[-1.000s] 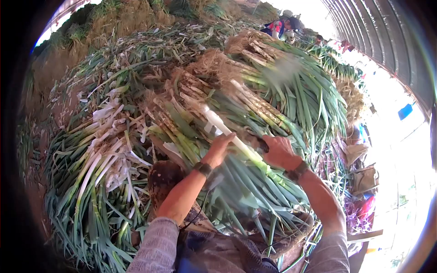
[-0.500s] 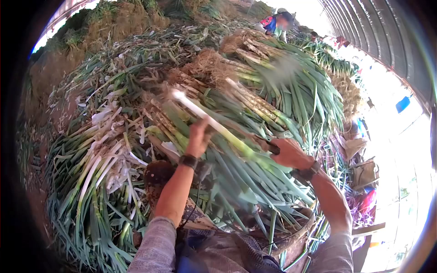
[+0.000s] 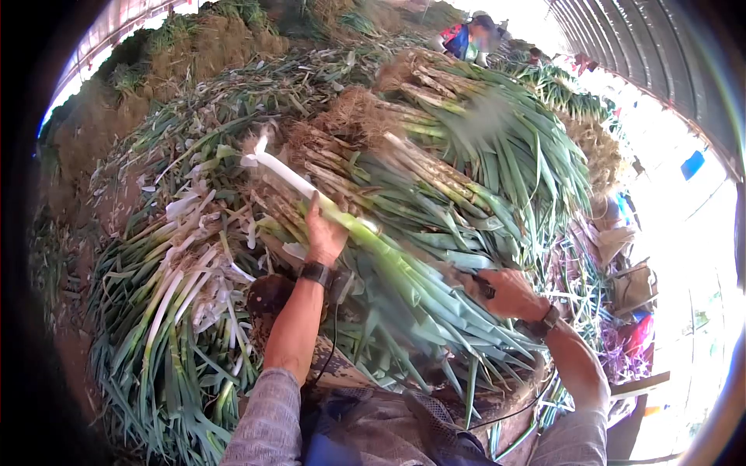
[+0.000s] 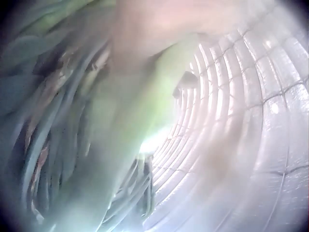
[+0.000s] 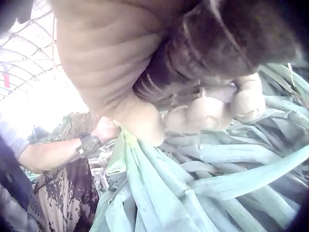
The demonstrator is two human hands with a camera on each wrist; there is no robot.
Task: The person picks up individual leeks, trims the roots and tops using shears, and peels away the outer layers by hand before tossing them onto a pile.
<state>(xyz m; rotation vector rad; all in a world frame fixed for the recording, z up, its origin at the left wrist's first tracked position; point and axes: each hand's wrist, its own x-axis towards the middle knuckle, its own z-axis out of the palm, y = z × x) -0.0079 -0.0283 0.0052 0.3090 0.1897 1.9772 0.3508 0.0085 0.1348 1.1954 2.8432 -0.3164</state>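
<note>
My left hand [image 3: 325,233] grips a long leek [image 3: 289,175] around its pale green middle. Its white root end points up and left, and its green leaves spread down and right. Close up in the left wrist view, the leek's stalk [image 4: 137,111] passes below the blurred hand [image 4: 169,29]. My right hand [image 3: 509,297] is over the leaves at the right, fingers curled around a dark-handled tool [image 3: 485,287]. In the right wrist view the tool's ridged dark handle [image 5: 193,50] crosses the palm; its far end is hidden.
Unpeeled leeks [image 3: 435,167] with brown roots lie heaped ahead. Leeks with whiter stalks [image 3: 167,291] are piled at the left. Another person [image 3: 468,40] is at the back under the ribbed roof [image 3: 653,70]. A brown carton [image 3: 631,291] stands at the right.
The left hand has moved left and up with the leek, carrying its root end farther left. The right hand, holding the tool, has moved right and down, away from the stalk.
</note>
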